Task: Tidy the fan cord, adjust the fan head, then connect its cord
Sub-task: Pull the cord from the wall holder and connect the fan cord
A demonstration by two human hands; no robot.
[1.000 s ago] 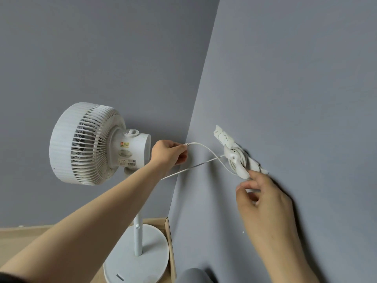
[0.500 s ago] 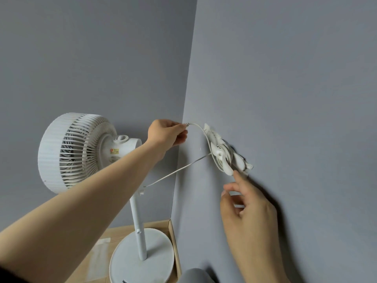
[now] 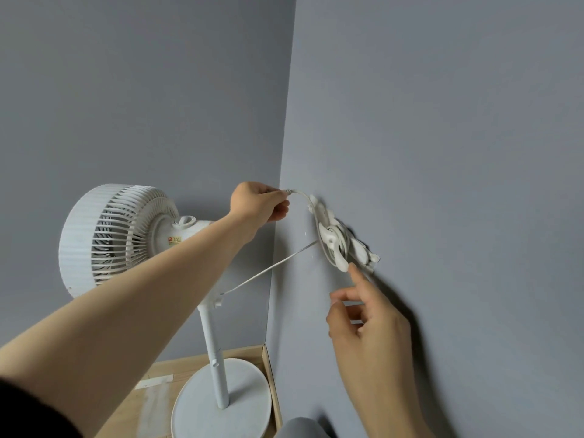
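Pinching the cord (image 3: pixel 303 197), left hand (image 3: pixel 257 202) sits beside the corner (image 3: pixel 285 137); right hand (image 3: pixel 366 314), loose-fingered, under hooks (image 3: pixel 335 238).

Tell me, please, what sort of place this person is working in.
Probably the corner of a room indoors, perhaps in a home: two plain grey walls meet there, a white pedestal fan stands on a wooden floor, and its cord is looped on a white holder on one wall.
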